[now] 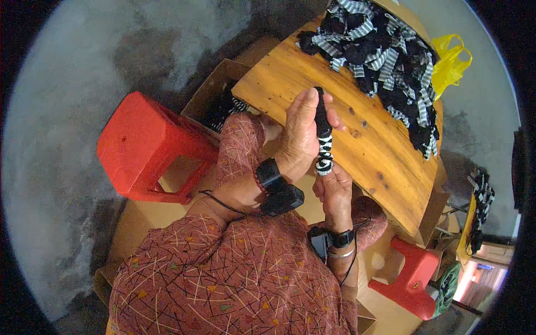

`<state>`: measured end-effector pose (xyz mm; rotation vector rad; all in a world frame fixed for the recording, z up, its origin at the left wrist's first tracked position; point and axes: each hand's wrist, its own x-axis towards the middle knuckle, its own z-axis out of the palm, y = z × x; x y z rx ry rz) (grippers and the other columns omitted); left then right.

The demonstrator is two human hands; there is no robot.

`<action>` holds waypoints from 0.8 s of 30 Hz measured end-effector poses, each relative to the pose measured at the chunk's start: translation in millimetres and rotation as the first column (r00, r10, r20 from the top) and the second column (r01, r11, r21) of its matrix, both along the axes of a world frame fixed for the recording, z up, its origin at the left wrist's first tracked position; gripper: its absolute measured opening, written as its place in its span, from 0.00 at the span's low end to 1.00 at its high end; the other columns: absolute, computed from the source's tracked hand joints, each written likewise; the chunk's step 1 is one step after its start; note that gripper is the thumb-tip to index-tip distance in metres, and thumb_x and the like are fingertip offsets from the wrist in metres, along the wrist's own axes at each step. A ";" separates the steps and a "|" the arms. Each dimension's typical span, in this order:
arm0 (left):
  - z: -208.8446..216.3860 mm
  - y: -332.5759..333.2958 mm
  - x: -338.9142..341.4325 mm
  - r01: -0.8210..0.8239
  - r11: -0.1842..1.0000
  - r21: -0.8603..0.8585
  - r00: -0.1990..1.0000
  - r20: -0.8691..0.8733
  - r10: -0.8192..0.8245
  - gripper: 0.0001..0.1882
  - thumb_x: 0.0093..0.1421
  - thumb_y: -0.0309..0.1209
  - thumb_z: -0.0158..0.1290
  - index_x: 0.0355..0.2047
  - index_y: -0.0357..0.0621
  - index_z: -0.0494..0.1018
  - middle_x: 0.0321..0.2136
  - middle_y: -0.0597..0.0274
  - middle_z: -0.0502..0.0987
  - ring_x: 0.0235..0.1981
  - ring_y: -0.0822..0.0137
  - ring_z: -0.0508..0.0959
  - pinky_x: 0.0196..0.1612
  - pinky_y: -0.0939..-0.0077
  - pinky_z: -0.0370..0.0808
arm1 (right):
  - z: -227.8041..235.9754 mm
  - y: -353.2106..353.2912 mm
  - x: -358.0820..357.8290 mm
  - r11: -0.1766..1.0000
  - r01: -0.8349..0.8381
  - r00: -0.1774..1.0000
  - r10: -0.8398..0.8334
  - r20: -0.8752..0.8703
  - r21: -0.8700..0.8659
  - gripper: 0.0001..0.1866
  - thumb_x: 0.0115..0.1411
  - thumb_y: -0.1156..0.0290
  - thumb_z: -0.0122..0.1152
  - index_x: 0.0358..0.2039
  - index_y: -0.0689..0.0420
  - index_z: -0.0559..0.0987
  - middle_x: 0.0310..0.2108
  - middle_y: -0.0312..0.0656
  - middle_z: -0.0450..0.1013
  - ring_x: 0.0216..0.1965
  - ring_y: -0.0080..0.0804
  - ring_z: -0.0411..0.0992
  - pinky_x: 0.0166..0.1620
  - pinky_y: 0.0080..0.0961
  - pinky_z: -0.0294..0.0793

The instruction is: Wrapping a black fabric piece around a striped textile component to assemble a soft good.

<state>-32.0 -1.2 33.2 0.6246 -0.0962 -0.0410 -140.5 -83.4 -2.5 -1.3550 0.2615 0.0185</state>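
Note:
A narrow black-and-white knitted piece [323,131], black at its top and patterned in white lower down, stands between my two hands over the near edge of the wooden table. My left hand [300,131] is closed round it from the left, with thumb up and fingertips showing on its far side. At the lower white end, my right hand [336,187] pinches it between thumb and fingers. Whether it is a sock or a glove I cannot tell. Each wrist carries a black strapped device with a cable.
The wooden table [357,134] bears a heap of black and striped knitted pieces [385,67] at its far side, beside a yellow plastic bag [448,67]. On the left are a red stool [137,148] and an open cardboard box [209,89]; another red stool [410,279] is at lower right.

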 end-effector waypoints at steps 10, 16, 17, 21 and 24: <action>7.3 14.0 -1.5 0.093 0.984 0.152 0.983 0.141 -0.114 0.20 0.60 0.47 0.43 0.28 0.40 0.66 0.11 0.62 0.66 0.14 0.69 0.68 0.18 0.76 0.67 | 16.1 -1.5 4.5 0.911 -0.159 0.985 0.174 -0.005 0.381 0.12 0.60 0.65 0.49 0.26 0.61 0.72 0.09 0.32 0.57 0.09 0.18 0.51 0.15 0.17 0.51; 1.8 35.1 26.5 0.155 0.874 0.460 0.951 0.169 -0.258 0.13 0.56 0.37 0.51 0.31 0.39 0.72 0.19 0.65 0.73 0.21 0.75 0.72 0.27 0.82 0.69 | 21.8 -45.4 2.3 0.985 -0.159 0.985 0.163 -0.059 0.068 0.11 0.59 0.67 0.50 0.28 0.62 0.73 0.10 0.32 0.58 0.09 0.18 0.50 0.15 0.16 0.50; 2.7 36.3 25.9 0.175 0.877 0.448 0.956 0.135 -0.260 0.11 0.54 0.35 0.53 0.28 0.38 0.74 0.20 0.67 0.73 0.21 0.77 0.71 0.27 0.83 0.69 | 17.1 -53.2 -0.9 0.987 -0.159 0.985 0.161 -0.063 0.022 0.11 0.59 0.66 0.51 0.27 0.62 0.74 0.11 0.31 0.59 0.10 0.17 0.52 0.15 0.15 0.49; 0.3 44.5 22.8 0.226 0.789 0.571 0.937 0.095 -0.337 0.12 0.53 0.37 0.54 0.25 0.39 0.74 0.19 0.69 0.72 0.20 0.79 0.70 0.25 0.85 0.67 | 13.4 -69.2 -12.2 0.966 -0.125 0.991 0.112 -0.069 -0.228 0.09 0.57 0.67 0.53 0.27 0.58 0.76 0.14 0.25 0.62 0.14 0.14 0.54 0.17 0.14 0.49; 13.7 51.9 24.6 0.135 0.431 0.892 0.892 0.081 -0.446 0.14 0.52 0.39 0.54 0.23 0.40 0.74 0.17 0.71 0.70 0.19 0.80 0.69 0.23 0.87 0.65 | 3.1 -88.1 -15.4 0.923 -0.170 0.984 0.176 -0.014 -0.345 0.08 0.57 0.68 0.54 0.25 0.57 0.76 0.15 0.24 0.63 0.15 0.12 0.53 0.18 0.13 0.49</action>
